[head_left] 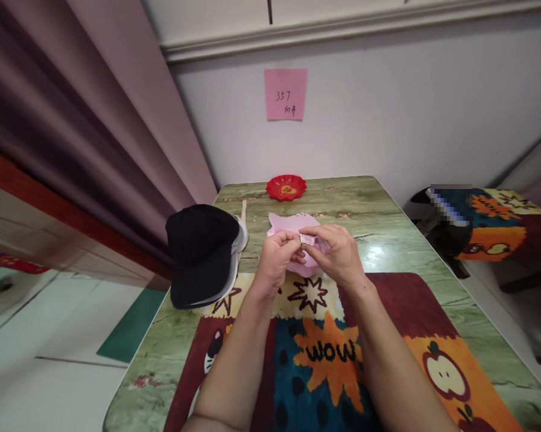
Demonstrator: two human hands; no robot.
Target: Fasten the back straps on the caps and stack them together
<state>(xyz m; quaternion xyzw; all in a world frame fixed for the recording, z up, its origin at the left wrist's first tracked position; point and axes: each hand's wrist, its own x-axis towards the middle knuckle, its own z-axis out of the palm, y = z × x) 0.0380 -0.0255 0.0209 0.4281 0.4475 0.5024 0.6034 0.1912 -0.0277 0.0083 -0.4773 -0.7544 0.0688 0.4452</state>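
Green tabletop (pixel 364 204), hands (pixel 277 255) (pixel 340 252) together at pale object (pixel 309 239)

We find ourselves indoors, in a room furnished much like a home, though we cannot settle whether it is a house or a shared workroom. A purple-pink curtain (pixel 95 78) hangs on the left, and a plain pale wall (pixel 364 114) closes the far side, with a handwritten pink note (pixel 285 94) marked 357 stuck on it. Before that wall we see a green marbled table (pixel 369 210) bearing a cartoon mat (pixel 400 306) lettered "WOW", a scalloped red dish (pixel 273 187) and a black cap (pixel 201 255). Pale floor tiles (pixel 68 336) show on the left; a similar patterned cover (pixel 504 216) lies on the right.
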